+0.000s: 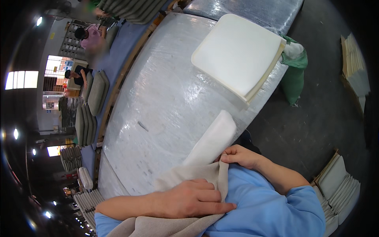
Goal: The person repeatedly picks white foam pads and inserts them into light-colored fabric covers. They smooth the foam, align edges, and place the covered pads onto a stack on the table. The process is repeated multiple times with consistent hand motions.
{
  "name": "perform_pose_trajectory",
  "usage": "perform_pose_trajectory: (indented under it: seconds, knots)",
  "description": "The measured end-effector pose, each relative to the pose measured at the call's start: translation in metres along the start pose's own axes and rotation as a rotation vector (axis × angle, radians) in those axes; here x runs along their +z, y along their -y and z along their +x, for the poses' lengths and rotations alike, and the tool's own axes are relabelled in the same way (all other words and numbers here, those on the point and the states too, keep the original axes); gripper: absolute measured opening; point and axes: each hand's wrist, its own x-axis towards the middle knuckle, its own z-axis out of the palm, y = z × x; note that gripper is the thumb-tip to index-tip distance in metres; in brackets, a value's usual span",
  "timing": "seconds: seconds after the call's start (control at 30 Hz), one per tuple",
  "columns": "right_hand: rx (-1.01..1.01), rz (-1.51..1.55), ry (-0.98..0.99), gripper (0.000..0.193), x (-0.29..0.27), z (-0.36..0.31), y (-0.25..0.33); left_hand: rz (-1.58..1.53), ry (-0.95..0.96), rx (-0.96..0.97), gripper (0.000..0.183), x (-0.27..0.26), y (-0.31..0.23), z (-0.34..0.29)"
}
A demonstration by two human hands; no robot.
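A white foam cushion (213, 138) sticks out of a beige woven fabric cover (197, 172), its near part hidden inside the cloth. My right hand (242, 156) pinches the cover's edge between thumb and fingers, beside the foam. Across the lower part of the cover lies my left hand (193, 198), fingers bent over the cloth and holding it against my blue shirt. Loose beige cloth hangs below my left forearm.
The table (146, 98) is wrapped in shiny clear film. White foam pads (239, 53) lie stacked at its far right, by a green sack (294, 73). Padded stacks (337, 185) stand at lower right. Two people and several grey cushions (96, 93) are at far left.
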Motion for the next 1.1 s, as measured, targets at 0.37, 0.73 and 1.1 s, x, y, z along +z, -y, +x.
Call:
perform_pose_trajectory:
  seconds: [0.37, 0.73, 1.1]
  knots:
    - [-0.064, 0.074, 0.015, 0.017, 0.049, -0.032, 0.045, -0.196, -0.029, -0.1, 0.041, 0.002, 0.002, -0.005]
    - [-0.435, -0.259, -0.273, 0.017, 0.077, -0.048, 0.055, -0.566, 0.151, -0.733, 0.039, -0.018, 0.076, -0.001]
    - [-0.505, -0.027, -0.477, 0.03, 0.071, -0.048, 0.035, -0.049, -0.363, -0.611, 0.016, -0.012, 0.077, -0.002]
